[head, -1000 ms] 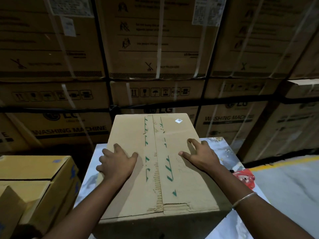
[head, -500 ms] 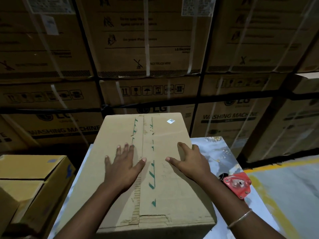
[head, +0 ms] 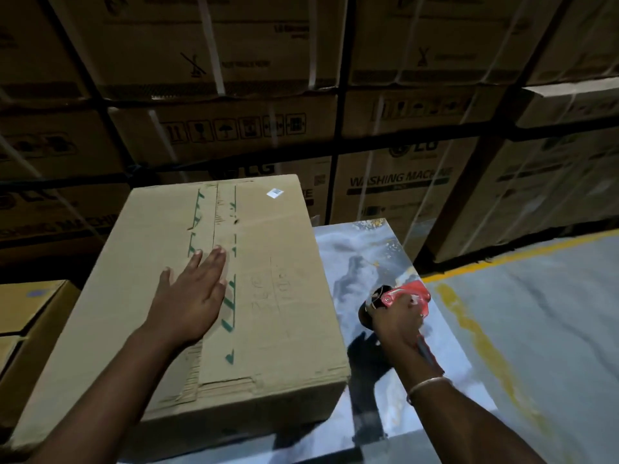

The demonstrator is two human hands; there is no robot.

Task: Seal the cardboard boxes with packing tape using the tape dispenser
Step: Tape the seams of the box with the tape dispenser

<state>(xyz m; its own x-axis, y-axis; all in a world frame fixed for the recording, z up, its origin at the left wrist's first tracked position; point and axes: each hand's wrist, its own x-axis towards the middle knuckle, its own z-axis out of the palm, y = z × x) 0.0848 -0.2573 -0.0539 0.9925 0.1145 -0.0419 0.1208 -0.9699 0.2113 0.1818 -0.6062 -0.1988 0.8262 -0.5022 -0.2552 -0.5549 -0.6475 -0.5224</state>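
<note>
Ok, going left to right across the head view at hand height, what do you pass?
Yellow carton → left hand flat on the cardboard box → bare table top → right hand gripping the red tape dispenser → yellow floor line.

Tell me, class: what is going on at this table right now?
A person is getting ready to tape a cardboard box that sits on a table. The left hand lies flat on the closed top flaps beside the centre seam. The right hand grips a red tape dispenser over the table, to the right of the box. No fresh tape is visible on the seam.
</note>
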